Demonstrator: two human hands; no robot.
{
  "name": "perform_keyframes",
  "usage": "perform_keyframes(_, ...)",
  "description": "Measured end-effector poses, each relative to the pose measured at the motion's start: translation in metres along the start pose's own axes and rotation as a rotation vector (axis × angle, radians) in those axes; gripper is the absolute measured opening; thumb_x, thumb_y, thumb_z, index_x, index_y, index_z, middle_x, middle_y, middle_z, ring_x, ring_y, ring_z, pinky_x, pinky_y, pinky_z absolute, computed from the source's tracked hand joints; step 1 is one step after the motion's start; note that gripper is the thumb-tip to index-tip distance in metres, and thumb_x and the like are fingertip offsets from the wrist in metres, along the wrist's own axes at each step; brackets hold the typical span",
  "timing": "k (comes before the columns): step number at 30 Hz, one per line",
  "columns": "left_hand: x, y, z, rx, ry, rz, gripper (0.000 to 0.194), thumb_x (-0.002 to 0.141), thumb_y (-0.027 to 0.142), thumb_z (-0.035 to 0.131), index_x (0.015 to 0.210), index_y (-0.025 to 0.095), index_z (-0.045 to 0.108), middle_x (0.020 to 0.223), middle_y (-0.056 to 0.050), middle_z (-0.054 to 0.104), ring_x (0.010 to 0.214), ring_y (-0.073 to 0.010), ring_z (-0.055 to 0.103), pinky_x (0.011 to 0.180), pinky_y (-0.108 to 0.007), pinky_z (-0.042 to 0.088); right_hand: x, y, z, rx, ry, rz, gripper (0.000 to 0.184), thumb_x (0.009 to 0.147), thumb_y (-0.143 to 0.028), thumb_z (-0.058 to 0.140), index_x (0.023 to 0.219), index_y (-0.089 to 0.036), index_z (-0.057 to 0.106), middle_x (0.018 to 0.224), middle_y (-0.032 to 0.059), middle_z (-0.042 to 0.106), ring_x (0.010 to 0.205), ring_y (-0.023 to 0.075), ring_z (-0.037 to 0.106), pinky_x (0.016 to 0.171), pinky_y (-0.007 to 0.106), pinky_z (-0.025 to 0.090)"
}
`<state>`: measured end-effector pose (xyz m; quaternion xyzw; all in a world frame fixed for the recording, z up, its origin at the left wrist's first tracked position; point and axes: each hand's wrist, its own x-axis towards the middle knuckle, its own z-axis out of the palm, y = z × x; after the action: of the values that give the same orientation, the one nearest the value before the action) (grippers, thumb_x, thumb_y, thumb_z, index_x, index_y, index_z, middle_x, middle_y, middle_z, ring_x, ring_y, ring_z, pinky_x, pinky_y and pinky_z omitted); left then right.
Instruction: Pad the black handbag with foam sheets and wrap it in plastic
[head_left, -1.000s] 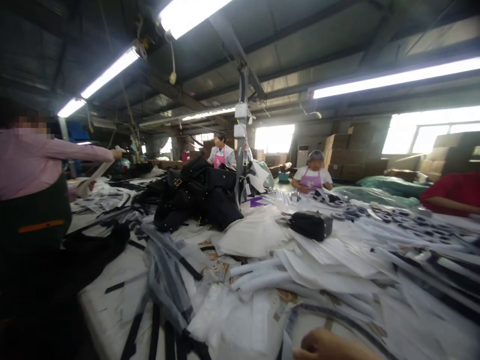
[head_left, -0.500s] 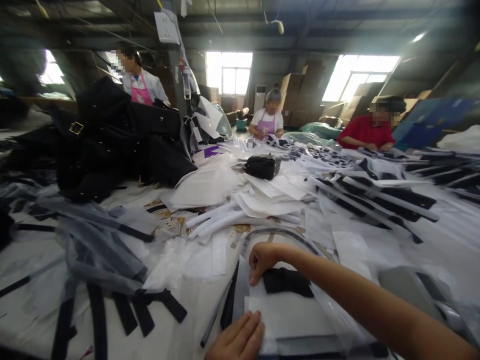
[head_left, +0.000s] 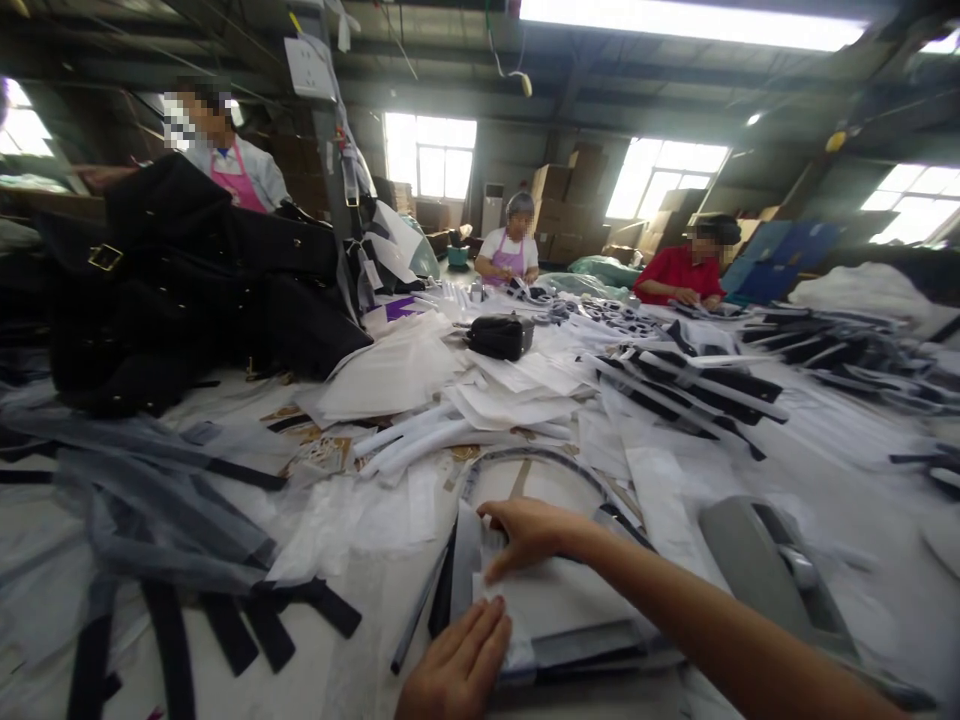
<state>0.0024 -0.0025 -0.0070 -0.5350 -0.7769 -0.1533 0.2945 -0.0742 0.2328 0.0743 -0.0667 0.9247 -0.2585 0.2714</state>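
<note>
A black bag piece (head_left: 600,655) wrapped in white and translucent sheeting lies in front of me, with a curved black handle (head_left: 540,452) at its far end. My left hand (head_left: 457,660) rests on its near left corner, fingers stretched out flat on a white sheet (head_left: 570,600). Reaching in from the right, my right hand (head_left: 525,535) is over the left part of the wrapping. Its thumb and forefinger are apart, with crinkled sheeting between them; the other fingers are hidden. A grey tape dispenser (head_left: 772,570) stands right of my right forearm.
Black straps (head_left: 172,630) in clear film lie at left, below a heap of black bags (head_left: 187,290). White paper sheets (head_left: 390,375) and a small black pouch (head_left: 500,336) sit ahead. Wrapped black strips (head_left: 690,385) lie at right. Several people work across the table.
The view has swung to the right. My right thumb and forefinger have spread apart. The black patch seen beside my right hand no longer shows. My left hand stays at the near left corner.
</note>
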Motion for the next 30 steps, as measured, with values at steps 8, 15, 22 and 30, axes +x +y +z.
perform_keyframes(8,-0.005,-0.002,0.003,-0.018,-0.043,-0.015,0.053,0.085,0.001,0.038,0.130,0.016,0.060,0.134,-0.002,0.063,0.117,-0.0145,0.064,0.094,-0.023,0.054,0.013,0.006,0.008,0.039,0.006,0.062,0.090,0.048,-0.054,0.089,0.128,-0.026,0.057,0.108,0.0044,0.071,0.092,0.0259,0.068,0.079,0.032,0.051)
perform_keyframes(15,-0.009,-0.001,0.006,-0.031,-0.106,-0.039,0.059,0.082,-0.001,0.037,0.135,0.017,0.056,0.139,0.001,0.058,0.122,-0.0136,0.060,0.101,-0.022,0.048,0.016,0.014,0.009,0.091,0.075,0.047,0.054,0.064,-0.052,0.085,0.106,-0.023,0.069,0.093,-0.0014,0.073,0.081,0.0164,0.066,0.065,0.021,0.046)
perform_keyframes(22,-0.011,-0.001,0.004,0.054,-0.130,-0.005,0.066,0.076,-0.002,0.037,0.138,0.017,0.053,0.143,0.002,0.053,0.123,-0.0153,0.059,0.097,-0.025,0.053,0.003,-0.003,0.024,0.031,0.337,0.114,0.030,0.087,-0.046,0.069,0.096,-0.017,0.070,0.092,0.0036,0.073,0.086,0.0195,0.067,0.081,0.034,0.051)
perform_keyframes(30,-0.003,-0.006,-0.002,-0.104,-0.079,-0.015,0.078,0.064,-0.002,0.043,0.138,0.018,0.052,0.142,0.001,0.055,0.125,-0.0152,0.058,0.101,-0.023,0.048,-0.064,-0.048,0.036,-0.002,0.795,0.018,0.023,0.100,-0.032,0.050,0.116,-0.026,0.065,0.116,0.0047,0.071,0.111,0.0193,0.064,0.098,0.028,0.044)
